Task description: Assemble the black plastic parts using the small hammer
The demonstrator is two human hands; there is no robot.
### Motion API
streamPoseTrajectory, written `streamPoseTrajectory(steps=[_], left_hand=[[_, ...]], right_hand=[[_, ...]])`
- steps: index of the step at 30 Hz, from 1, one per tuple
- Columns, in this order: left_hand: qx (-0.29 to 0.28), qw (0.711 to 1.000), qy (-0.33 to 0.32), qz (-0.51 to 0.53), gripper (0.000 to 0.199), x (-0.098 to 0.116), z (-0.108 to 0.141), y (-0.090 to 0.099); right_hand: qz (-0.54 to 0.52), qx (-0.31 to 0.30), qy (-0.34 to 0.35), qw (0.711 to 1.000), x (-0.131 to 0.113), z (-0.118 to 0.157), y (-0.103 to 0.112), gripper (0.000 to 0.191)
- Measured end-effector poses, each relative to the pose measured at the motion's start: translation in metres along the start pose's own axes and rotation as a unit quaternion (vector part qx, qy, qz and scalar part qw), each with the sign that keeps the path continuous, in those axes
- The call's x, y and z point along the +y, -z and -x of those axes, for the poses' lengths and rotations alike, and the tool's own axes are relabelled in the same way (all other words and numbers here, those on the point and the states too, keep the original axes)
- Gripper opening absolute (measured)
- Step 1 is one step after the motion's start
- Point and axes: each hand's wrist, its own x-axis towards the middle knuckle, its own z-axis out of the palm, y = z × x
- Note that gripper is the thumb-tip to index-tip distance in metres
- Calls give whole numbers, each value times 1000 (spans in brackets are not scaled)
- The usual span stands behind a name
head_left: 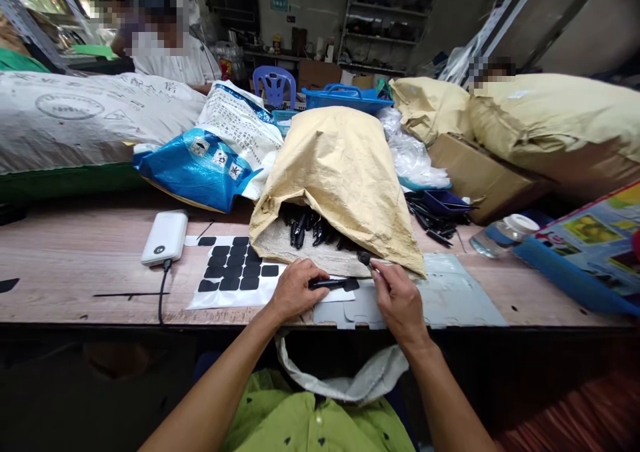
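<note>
My left hand (299, 288) is closed on a slim black rod-like piece (327, 283), which points to the right just above the table. Between the fingers of my right hand (400, 297) is a small tool with a round dark head (365, 257), its shaft partly hidden by my fingers. Right behind both hands lies a tan woven sack (340, 152), its mouth facing me. Several slim black pieces (300, 231) show inside the opening. Beside my left hand, a white sheet (200, 299) carries rows of black rounded squares (230, 271).
A white power bank (165, 237) with a black cable lies at left. Blue-and-white (210, 152) and large white sacks (90, 119) stand behind. To the right are loose black pieces (435, 229), a clear jar (503, 235), a cardboard box (480, 179) and a blue-edged tray (565, 265). A person (170, 59) sits beyond.
</note>
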Motion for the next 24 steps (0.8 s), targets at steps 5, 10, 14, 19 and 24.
streamPoseTrajectory(steps=[5, 10, 14, 19, 24], left_hand=[[-11, 1000, 7, 4, 23, -1, -1, 0], [-22, 1000, 12, 0, 18, 0, -2, 2], [-19, 1000, 16, 5, 12, 0, -2, 1], [-11, 1000, 18, 15, 12, 1, -1, 1], [-20, 999, 32, 7, 23, 1, -2, 0]], right_hand=[[-126, -59, 15, 990, -43, 11, 4, 25], [-127, -82, 38, 988, -63, 17, 1, 29], [-91, -84, 53, 991, -68, 19, -1, 31], [-36, -103, 58, 992, -63, 17, 1, 32], [-53, -61, 39, 996, -57, 19, 7, 32]])
